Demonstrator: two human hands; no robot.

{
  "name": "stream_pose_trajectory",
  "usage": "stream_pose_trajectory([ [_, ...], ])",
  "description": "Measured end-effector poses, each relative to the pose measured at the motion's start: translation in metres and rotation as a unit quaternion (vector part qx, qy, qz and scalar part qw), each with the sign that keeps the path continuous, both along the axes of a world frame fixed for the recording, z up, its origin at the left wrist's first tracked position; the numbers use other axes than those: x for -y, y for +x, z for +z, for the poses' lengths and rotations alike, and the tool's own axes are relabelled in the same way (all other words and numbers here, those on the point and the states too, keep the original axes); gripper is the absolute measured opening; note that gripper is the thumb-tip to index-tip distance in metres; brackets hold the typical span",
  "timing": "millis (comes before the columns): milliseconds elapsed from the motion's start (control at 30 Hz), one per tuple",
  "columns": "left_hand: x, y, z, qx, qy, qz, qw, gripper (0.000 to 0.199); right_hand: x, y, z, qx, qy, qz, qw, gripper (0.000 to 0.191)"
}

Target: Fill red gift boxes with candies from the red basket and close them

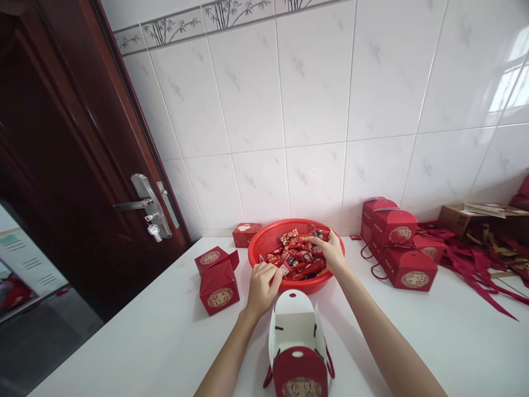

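A red plastic basket with a perforated wall holds many candies in red wrappers. My left hand is at its front left rim, fingers curled, with a small pinkish wrapped candy at the fingertips. Over the right side of the basket, my right hand has its fingers closed around a red-and-orange wrapped candy, partly hidden by the hand. Between my forearms stands an open red gift box, white inside, its flaps raised and a red cord at each side. No candy shows inside it.
Closed red boxes sit left of the basket, and a small red box lies behind them. Stacked red boxes with cord handles stand on the right, beside red ribbons and a cardboard box. Behind is a tiled wall.
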State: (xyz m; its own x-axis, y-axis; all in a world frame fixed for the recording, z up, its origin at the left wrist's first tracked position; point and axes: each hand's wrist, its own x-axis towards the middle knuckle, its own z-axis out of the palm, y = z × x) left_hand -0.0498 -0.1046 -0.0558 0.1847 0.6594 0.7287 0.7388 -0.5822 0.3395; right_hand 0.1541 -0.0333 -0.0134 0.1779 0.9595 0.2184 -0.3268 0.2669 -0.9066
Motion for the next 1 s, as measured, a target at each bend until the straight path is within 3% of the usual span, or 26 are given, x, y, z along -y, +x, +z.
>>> stream_pose_trajectory([
  [1000,0.0003,0.0024,0.0001,0.005,-0.023,0.015,1.0,0.039,0.0002,0.0016,0.0022,0.007,-0.011,0.007,1.0,0.044],
])
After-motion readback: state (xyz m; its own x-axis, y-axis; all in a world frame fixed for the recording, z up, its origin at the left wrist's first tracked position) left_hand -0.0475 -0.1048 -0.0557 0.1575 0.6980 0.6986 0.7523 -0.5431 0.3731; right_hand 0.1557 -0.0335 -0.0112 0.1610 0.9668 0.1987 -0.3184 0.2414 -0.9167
